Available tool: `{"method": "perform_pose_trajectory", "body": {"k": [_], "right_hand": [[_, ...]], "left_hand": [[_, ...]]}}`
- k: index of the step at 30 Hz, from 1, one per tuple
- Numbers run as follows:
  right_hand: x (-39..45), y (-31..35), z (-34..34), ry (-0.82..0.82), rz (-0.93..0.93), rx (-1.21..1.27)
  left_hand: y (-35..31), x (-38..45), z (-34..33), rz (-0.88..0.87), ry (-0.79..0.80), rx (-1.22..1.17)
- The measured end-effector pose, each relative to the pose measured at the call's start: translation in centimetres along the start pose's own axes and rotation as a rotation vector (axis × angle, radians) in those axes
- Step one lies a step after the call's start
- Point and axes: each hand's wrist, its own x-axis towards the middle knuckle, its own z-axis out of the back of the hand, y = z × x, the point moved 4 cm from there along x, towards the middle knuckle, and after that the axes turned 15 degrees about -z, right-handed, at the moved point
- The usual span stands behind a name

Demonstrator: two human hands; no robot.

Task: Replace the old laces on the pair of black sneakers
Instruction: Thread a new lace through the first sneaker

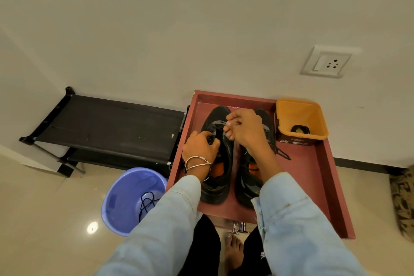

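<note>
Two black sneakers stand side by side, toes away from me, on a maroon tray-like tabletop [311,170]. My left hand [200,147] grips the lacing area of the left sneaker [220,163], fingers curled round its lace. My right hand [244,129] hovers above the same shoe's forefoot and pinches a thin black lace between its fingertips. The right sneaker [248,177] lies under my right forearm, with a lace [282,152] trailing from it onto the tray. A loose black lace [146,203] lies in a blue bucket [125,204].
An orange box [301,119] with a small dark roll inside sits at the tray's far right corner. A black shoe rack [107,127] stands to the left against the wall. The blue bucket is on the floor at the left; my bare foot [233,251] is below the tray.
</note>
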Motion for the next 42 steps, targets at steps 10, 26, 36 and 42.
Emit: {"method": "perform_pose_trajectory", "body": {"k": [10,26,36,42], "right_hand": [[2.5,-2.2,-4.7,-0.187,0.025,-0.14],[6.1,-4.8,-8.3,-0.276,-0.299,-0.065],[5.6,-5.3,-8.6,-0.217,-0.387,0.111],[5.5,-5.2,-8.6,-0.189,-0.354,0.08]], "left_hand": [[0.7,0.3,1.1,0.003,-0.02,-0.129],[0.7,0.6,1.6,0.025,0.013,-0.214],[2.5,1.9,1.7,-0.057,0.148,-0.229],[2.1,3.2,1.7,-0.072,0.105,-0.123]]}}
